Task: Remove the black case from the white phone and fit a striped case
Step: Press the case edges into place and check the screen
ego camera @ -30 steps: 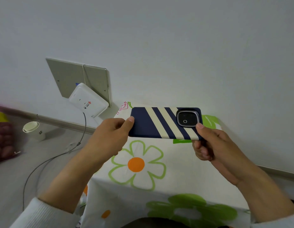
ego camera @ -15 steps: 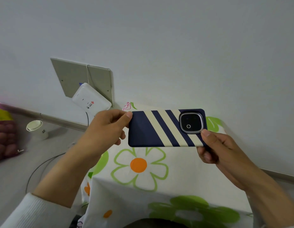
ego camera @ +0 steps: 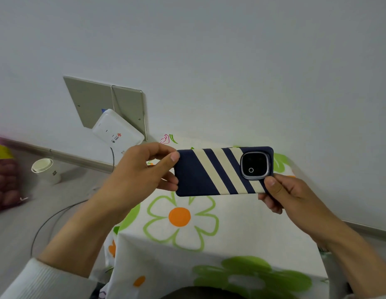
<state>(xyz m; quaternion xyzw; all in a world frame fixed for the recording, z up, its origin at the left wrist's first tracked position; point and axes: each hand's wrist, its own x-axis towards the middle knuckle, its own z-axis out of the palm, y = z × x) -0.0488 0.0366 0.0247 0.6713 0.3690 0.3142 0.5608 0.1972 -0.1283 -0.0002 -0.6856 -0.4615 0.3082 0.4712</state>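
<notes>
A phone in a navy case with cream diagonal stripes (ego camera: 211, 171) is held level in the air above the table, back side toward me, with its dark square camera block at the right end. My left hand (ego camera: 142, 171) pinches its left end between thumb and fingers. My right hand (ego camera: 289, 195) grips the lower right corner, thumb on the back just under the camera block. The phone's screen side faces away and is hidden. No black case is in view.
A table under a white cloth with green and orange flowers (ego camera: 183, 231) stands below the phone, against a white wall. On the floor to the left are a white router (ego camera: 117, 131), a grey panel (ego camera: 95, 102), a cable (ego camera: 54, 216), stacked paper cups (ego camera: 44, 169) and a red net bag (ego camera: 4, 180).
Both hands have tilted the phone's back more squarely toward me and brought it a little closer. Both grips stay as they were.
</notes>
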